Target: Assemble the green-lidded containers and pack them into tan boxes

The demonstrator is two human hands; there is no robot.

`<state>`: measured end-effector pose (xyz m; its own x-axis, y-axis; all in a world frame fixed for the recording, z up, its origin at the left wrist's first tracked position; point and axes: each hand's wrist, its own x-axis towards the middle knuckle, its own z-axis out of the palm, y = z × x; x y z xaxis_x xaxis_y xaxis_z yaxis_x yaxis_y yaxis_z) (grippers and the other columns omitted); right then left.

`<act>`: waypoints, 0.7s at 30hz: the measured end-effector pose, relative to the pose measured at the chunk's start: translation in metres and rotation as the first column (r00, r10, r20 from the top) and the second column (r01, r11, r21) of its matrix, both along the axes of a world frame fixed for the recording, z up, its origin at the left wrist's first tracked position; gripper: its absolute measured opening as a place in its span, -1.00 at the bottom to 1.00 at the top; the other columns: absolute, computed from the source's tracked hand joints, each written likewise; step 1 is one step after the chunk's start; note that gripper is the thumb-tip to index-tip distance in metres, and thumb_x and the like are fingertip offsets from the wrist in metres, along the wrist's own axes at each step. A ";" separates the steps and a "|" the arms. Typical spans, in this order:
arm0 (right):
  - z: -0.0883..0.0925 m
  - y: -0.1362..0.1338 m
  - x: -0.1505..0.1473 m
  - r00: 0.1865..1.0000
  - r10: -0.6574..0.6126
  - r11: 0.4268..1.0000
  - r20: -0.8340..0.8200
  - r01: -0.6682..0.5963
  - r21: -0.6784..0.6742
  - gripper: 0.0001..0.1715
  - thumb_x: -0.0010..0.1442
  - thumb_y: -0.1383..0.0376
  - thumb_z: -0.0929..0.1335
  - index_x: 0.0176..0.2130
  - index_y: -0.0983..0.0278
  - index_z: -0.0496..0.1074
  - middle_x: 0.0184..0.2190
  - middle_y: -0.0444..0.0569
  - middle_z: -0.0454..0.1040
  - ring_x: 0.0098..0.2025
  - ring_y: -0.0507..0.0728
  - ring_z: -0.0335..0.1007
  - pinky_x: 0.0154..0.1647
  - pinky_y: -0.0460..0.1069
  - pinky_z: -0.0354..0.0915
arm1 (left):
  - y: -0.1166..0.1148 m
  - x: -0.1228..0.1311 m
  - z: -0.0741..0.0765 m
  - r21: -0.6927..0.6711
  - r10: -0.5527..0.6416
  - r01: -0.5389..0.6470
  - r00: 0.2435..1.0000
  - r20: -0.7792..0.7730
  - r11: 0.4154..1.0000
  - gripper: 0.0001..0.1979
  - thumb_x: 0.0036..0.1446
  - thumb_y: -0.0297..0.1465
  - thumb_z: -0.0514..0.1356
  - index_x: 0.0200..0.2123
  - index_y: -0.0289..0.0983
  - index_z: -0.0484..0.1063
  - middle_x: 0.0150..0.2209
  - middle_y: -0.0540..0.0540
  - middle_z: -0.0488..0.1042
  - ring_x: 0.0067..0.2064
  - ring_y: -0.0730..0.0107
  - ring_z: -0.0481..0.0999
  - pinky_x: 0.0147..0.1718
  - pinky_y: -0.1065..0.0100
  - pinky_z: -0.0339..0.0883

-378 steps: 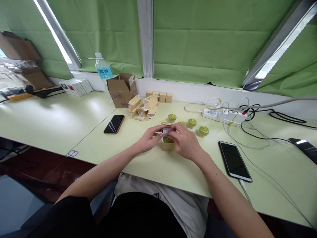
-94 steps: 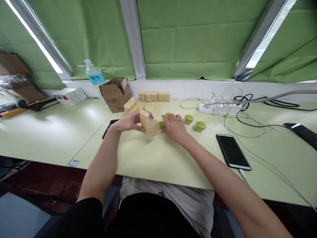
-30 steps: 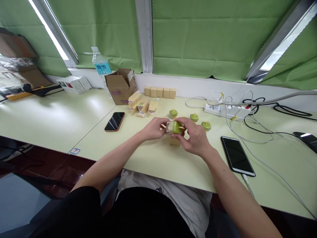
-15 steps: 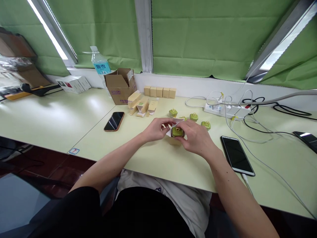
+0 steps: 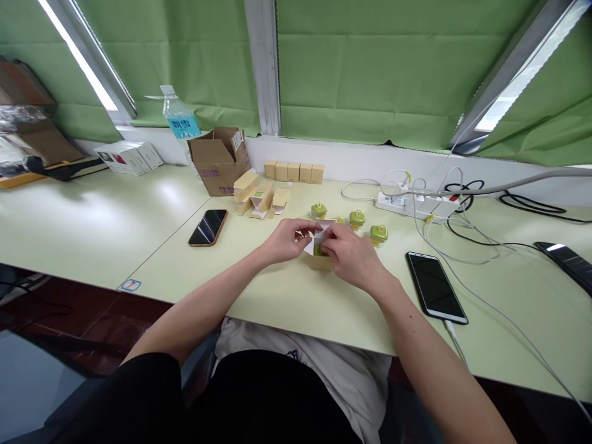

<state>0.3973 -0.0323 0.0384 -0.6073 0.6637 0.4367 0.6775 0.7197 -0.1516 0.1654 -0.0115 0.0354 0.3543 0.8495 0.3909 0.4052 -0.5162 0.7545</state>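
Note:
A small tan carton box (image 5: 320, 263) stands on the table in front of me with its white inner flaps up. Inside its opening a green lid (image 5: 318, 250) shows in part, the rest hidden by the box and my fingers. My left hand (image 5: 289, 239) pinches the flap on the box's left and rear side. At the right side of the opening is my right hand (image 5: 351, 254), its fingers curled together over the box edge beside the lid. Just behind my hands stand several little jars with green lids (image 5: 357, 218), one partly covered by my right hand.
Several small closed boxes (image 5: 294, 172) line the wall. Opened small boxes (image 5: 261, 196) lie before a brown carton (image 5: 219, 161) and a water bottle (image 5: 182, 120). A phone (image 5: 208, 227) lies left, a charging phone (image 5: 436, 287) right. Cables run from a power strip (image 5: 416, 205).
The green-lidded piece has gone lower into the small box, its lid now mostly hidden. My right hand has shifted its fingers over the opening. The view has turned slightly.

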 end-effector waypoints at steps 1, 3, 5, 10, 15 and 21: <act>0.000 0.000 0.000 1.000 0.003 1.000 -0.003 -0.003 0.011 -0.72 0.35 0.54 0.41 -0.30 0.23 0.62 -0.12 0.09 0.55 -0.06 0.23 0.46 -0.50 0.01 -0.07 | 0.001 -0.001 0.001 -0.003 0.004 -0.004 1.000 0.000 1.000 -0.59 0.17 -0.52 0.21 0.03 -0.29 0.74 -0.01 -0.19 0.79 -0.10 0.25 0.74 -0.11 0.30 0.67; 0.001 0.002 0.002 0.999 -0.003 0.998 -0.048 0.005 0.057 -0.73 0.36 0.53 0.40 -0.23 0.22 0.64 -0.10 0.10 0.58 0.00 0.27 0.47 -0.49 0.02 0.01 | 0.002 -0.003 0.002 -0.007 0.013 -0.013 1.000 -0.001 1.000 -0.59 0.16 -0.52 0.21 0.01 -0.29 0.74 -0.01 -0.19 0.79 -0.12 0.26 0.73 -0.14 0.30 0.65; 0.003 0.004 0.004 0.988 -0.018 0.993 -0.154 0.036 0.117 -0.73 0.40 0.50 0.37 -0.15 0.21 0.65 -0.06 0.12 0.61 0.05 0.31 0.49 -0.43 0.04 0.16 | 0.004 -0.006 0.004 -0.003 0.031 -0.031 1.000 -0.004 1.000 -0.61 0.14 -0.52 0.20 -0.03 -0.29 0.74 -0.03 -0.18 0.79 -0.12 0.26 0.72 -0.16 0.31 0.62; 0.001 0.010 0.006 0.925 -0.076 0.995 -0.372 0.094 0.031 -0.80 0.43 0.42 0.35 -0.08 0.18 0.56 -0.09 0.08 0.65 -0.05 0.29 0.58 -0.32 0.10 0.36 | 0.009 -0.014 0.007 0.009 0.020 -0.020 1.000 0.019 1.000 -0.61 0.08 -0.51 0.16 -0.10 -0.27 0.72 -0.06 -0.18 0.76 -0.14 0.28 0.66 -0.25 0.34 0.55; -0.007 0.012 -0.005 0.852 -0.199 0.968 -0.484 0.094 -0.233 -0.59 0.30 0.31 0.46 0.12 0.13 0.41 -0.04 0.02 0.63 -0.12 0.27 0.63 -0.29 0.11 0.41 | 0.011 -0.016 0.005 0.039 0.004 -0.007 0.997 0.078 0.999 -0.67 0.05 -0.50 0.21 -0.08 -0.23 0.54 -0.10 -0.16 0.67 -0.19 0.35 0.57 -0.46 0.46 0.27; -0.018 0.017 -0.014 0.770 -0.202 0.941 -0.605 -0.018 -0.338 -0.46 0.21 0.21 0.51 0.13 0.11 0.39 0.07 0.02 0.60 -0.25 0.18 0.58 -0.25 0.13 0.45 | 0.009 -0.010 0.000 -0.058 0.002 0.004 0.995 0.102 0.998 -0.48 0.09 -0.40 0.39 0.07 -0.12 0.27 -0.27 0.04 0.52 -0.24 0.37 0.54 -0.43 0.49 0.30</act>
